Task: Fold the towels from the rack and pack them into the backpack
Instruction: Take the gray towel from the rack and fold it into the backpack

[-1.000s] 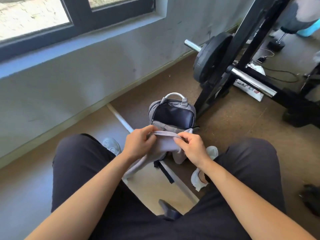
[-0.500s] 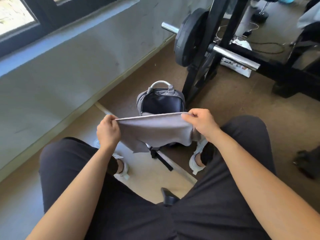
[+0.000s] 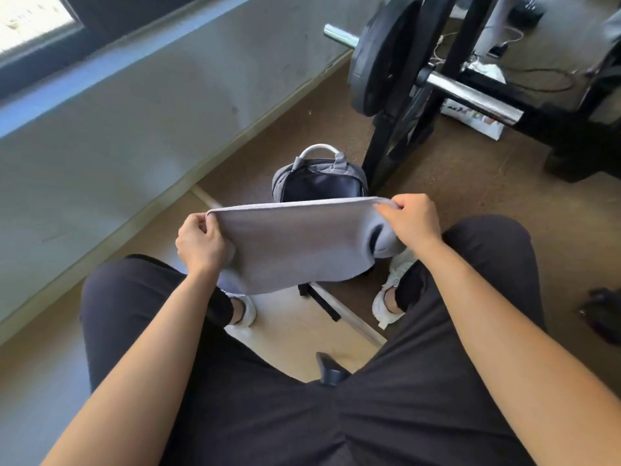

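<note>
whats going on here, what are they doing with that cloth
A person, apparently seated, holds a grey towel stretched out between both hands. The left hand grips one top corner and the right hand pinches the other, so the towel hangs above the knees. Just beyond it, an open backpack stands on the floor beside a barbell rack. The towel is not yet in the backpack.

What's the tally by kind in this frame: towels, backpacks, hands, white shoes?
Towels: 1 (grey towel, gripped at its top corners)
Backpacks: 1 (backpack, on the floor behind the towel)
Hands: 2 (left hand, right hand)
White shoes: 2 (left shoe, right shoe)
Total: 6
</note>
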